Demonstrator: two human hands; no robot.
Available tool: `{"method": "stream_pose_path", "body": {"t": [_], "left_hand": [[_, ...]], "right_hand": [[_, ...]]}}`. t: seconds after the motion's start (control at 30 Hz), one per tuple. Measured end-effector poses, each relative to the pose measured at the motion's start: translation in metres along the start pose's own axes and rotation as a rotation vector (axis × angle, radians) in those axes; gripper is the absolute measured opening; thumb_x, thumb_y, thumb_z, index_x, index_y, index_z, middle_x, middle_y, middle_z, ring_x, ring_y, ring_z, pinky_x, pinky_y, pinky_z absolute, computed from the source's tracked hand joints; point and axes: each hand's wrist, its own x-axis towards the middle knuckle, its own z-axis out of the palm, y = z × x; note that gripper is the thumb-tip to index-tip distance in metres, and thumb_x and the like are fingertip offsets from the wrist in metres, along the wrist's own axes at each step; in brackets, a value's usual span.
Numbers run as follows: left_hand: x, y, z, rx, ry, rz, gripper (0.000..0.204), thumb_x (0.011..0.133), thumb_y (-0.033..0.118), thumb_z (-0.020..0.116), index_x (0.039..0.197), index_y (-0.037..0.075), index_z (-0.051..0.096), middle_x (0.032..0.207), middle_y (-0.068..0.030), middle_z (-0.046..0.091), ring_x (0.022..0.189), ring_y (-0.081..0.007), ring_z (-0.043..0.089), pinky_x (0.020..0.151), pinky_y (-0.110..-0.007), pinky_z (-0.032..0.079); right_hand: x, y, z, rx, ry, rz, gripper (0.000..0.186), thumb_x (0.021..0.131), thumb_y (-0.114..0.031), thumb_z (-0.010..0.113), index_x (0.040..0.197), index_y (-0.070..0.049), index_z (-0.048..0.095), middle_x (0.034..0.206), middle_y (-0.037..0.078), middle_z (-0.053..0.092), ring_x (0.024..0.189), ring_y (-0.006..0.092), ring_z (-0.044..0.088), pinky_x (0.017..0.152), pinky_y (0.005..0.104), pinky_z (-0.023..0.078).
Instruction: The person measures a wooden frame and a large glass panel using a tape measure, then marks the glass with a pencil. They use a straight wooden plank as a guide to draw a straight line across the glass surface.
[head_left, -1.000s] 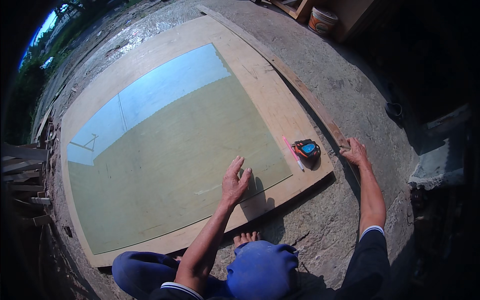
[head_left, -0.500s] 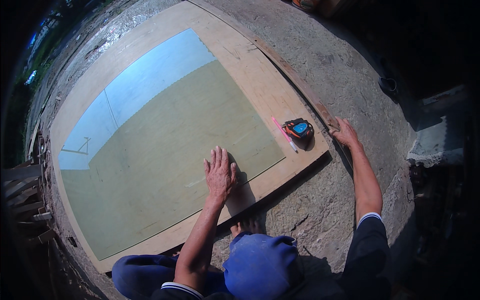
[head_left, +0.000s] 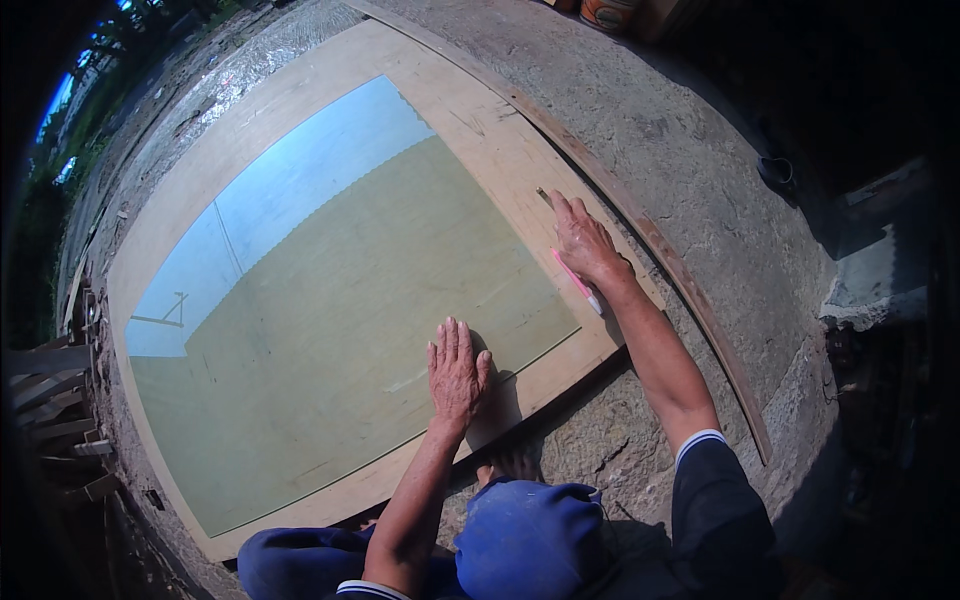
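Observation:
My left hand (head_left: 458,375) lies flat, fingers stretched, on a large glass sheet (head_left: 370,290) near its front edge. The glass rests on a pale wooden board (head_left: 495,185), which shows around it. Over the board's right side, my right hand (head_left: 585,240) is closed, its fingers pointing up and left. A small, thin yellowish thing (head_left: 543,196) pokes out at its fingertips, too small to name. Beside the palm lies a pink marker (head_left: 577,284) with a white end. No tape measure shows now; the hand and wrist cover that spot.
A long narrow wooden strip (head_left: 690,290) runs along the board's right edge on the rough concrete (head_left: 800,320). Scrap wood pieces (head_left: 60,400) are piled at the left. A dark shoe (head_left: 776,172) lies far right. Below the board is a blue cap (head_left: 525,540).
My right hand has left the wooden strip and moved left over the board, covering the tape measure's place. The strip's near end now shows. My left hand stays flat on the glass.

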Motion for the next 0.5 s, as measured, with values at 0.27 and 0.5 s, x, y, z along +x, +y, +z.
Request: {"method": "stream_pose_path", "body": {"t": [0.27,0.5], "left_hand": [[0.0,-0.012,-0.012,-0.03,0.033,-0.096,0.064,0.104,0.043,0.043,0.154,0.005,0.036,0.164,-0.0174,0.026,0.153,-0.0338,0.021,0.124,-0.051,0.012],[0.014,-0.027,-0.024,-0.056,0.075,-0.171,0.061,0.105,0.042,0.042,0.153,0.005,0.039,0.163,-0.0174,0.029,0.153,-0.0344,0.021,0.123,-0.052,0.013]], "right_hand": [[0.093,0.0,0.036,-0.175,-0.155,0.13,0.036,0.091,-0.003,0.058,0.126,-0.004,0.05,0.127,0.022,0.049,0.116,0.0432,0.061,0.095,0.0534,0.052],[0.089,0.003,0.057,-0.354,0.019,0.084,0.035,0.088,-0.006,0.059,0.123,-0.006,0.055,0.122,0.016,0.054,0.113,0.0348,0.057,0.093,0.0454,0.051]]}}
